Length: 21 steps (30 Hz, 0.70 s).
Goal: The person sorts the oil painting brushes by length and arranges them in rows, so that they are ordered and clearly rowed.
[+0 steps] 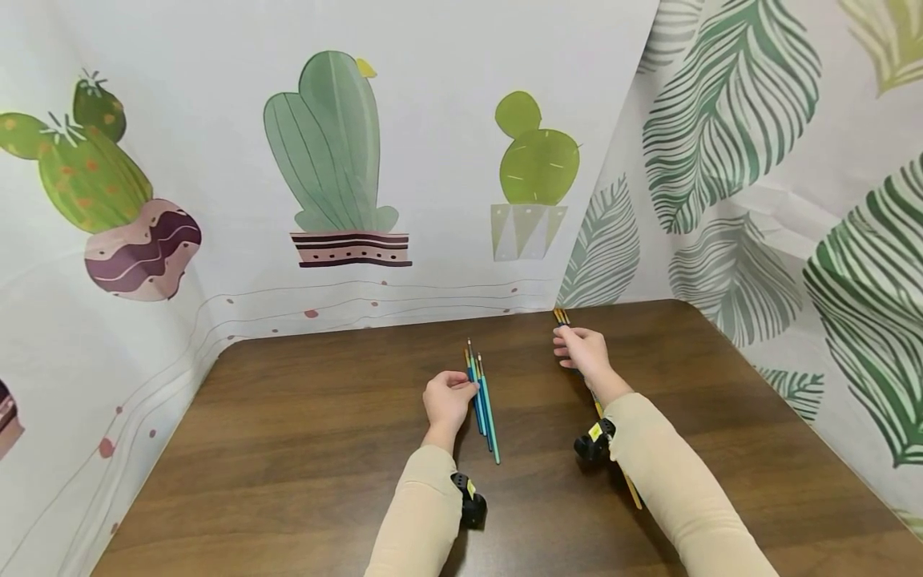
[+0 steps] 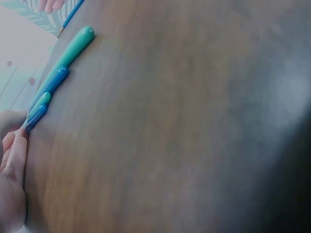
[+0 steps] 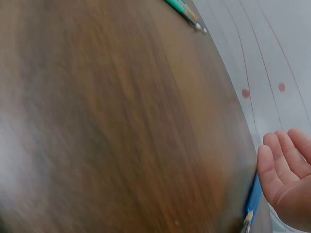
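A small bunch of thin paintbrushes [image 1: 486,405], with teal and blue handles, lies near the middle of the table. My left hand [image 1: 447,398] is at its left side, thumb and forefinger pinching at the brushes. The rounded handle ends [image 2: 60,74] stick out past these fingers in the left wrist view. Farther right, my right hand [image 1: 586,353] is over a second group of brushes, whose orange-yellow ends [image 1: 562,316] show beyond it. Its fingers [image 3: 286,158] are loosely extended beside a blue brush [image 3: 254,194] in the right wrist view; the thumb is hidden there.
The brown wooden table [image 1: 303,449] ends at the back against a white cloth [image 1: 447,160] printed with cacti. Another cloth with leaves [image 1: 735,144] hangs on the right. A yellow handle [image 1: 632,491] shows beside the right sleeve. Small black cameras sit on both wrists.
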Each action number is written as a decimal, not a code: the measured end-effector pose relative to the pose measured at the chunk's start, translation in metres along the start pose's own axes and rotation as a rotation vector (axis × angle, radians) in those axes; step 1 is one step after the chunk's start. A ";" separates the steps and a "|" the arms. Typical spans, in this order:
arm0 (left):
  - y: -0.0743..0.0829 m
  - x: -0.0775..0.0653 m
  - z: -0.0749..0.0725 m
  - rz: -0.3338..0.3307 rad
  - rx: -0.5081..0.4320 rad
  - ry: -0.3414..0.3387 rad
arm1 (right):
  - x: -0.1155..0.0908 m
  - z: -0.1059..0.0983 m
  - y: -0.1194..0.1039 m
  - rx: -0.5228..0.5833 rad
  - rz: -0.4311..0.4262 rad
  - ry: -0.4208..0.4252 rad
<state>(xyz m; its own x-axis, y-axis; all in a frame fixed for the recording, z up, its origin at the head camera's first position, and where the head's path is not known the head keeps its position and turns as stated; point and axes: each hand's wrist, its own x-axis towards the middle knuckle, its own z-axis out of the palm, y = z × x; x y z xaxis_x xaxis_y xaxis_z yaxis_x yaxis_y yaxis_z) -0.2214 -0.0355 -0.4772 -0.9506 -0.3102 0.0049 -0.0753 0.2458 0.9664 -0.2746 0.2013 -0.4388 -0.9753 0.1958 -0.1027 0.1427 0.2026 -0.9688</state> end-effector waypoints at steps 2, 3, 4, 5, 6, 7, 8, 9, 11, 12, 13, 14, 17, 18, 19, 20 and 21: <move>0.000 0.000 0.000 -0.003 0.000 -0.002 | -0.003 0.004 -0.001 -0.004 0.003 -0.027; 0.000 0.000 0.000 -0.006 0.001 -0.005 | -0.004 0.006 -0.001 -0.005 0.006 -0.039; 0.000 0.000 0.000 -0.009 0.001 -0.007 | -0.005 0.008 -0.002 -0.005 0.011 -0.049; -0.001 0.000 0.000 -0.011 0.000 -0.009 | -0.007 0.009 -0.002 -0.007 0.013 -0.060; -0.001 0.000 0.000 -0.012 -0.002 -0.011 | -0.009 0.011 -0.003 -0.012 0.013 -0.076; -0.001 0.000 0.000 -0.014 -0.004 -0.012 | -0.010 0.013 -0.003 -0.012 0.013 -0.088; -0.001 0.000 0.000 -0.015 -0.006 -0.014 | -0.011 0.015 -0.003 -0.007 0.016 -0.102; -0.001 0.000 0.000 -0.015 -0.009 -0.014 | -0.013 0.018 -0.004 -0.008 0.018 -0.117; -0.001 0.001 0.001 -0.013 -0.015 -0.014 | -0.015 0.022 -0.003 -0.004 0.024 -0.150; -0.001 0.001 0.001 -0.011 -0.016 -0.013 | -0.016 0.025 -0.003 -0.003 0.031 -0.168; -0.001 0.001 0.001 -0.011 -0.018 -0.013 | -0.017 0.027 -0.003 -0.005 0.034 -0.184; -0.001 0.001 0.001 -0.009 -0.018 -0.013 | -0.019 0.029 -0.002 -0.008 0.038 -0.201; -0.001 0.000 0.001 -0.003 -0.016 -0.013 | -0.022 0.036 -0.001 -0.006 0.047 -0.240; -0.001 0.000 0.001 -0.001 -0.015 -0.013 | -0.023 0.038 -0.001 -0.007 0.048 -0.253; 0.000 0.000 0.001 -0.002 -0.015 -0.013 | -0.025 0.041 -0.001 0.002 0.051 -0.261; 0.000 0.000 0.001 0.001 -0.014 -0.013 | -0.026 0.043 -0.001 0.008 0.053 -0.269; 0.000 0.000 0.001 0.001 -0.014 -0.014 | -0.027 0.045 -0.001 0.015 0.056 -0.275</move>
<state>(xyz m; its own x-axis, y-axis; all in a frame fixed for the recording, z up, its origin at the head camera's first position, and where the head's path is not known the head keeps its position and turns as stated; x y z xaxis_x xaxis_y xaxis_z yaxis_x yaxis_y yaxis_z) -0.2213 -0.0350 -0.4776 -0.9547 -0.2975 0.0025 -0.0701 0.2332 0.9699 -0.2566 0.1526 -0.4450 -0.9753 -0.0623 -0.2119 0.1974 0.1843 -0.9628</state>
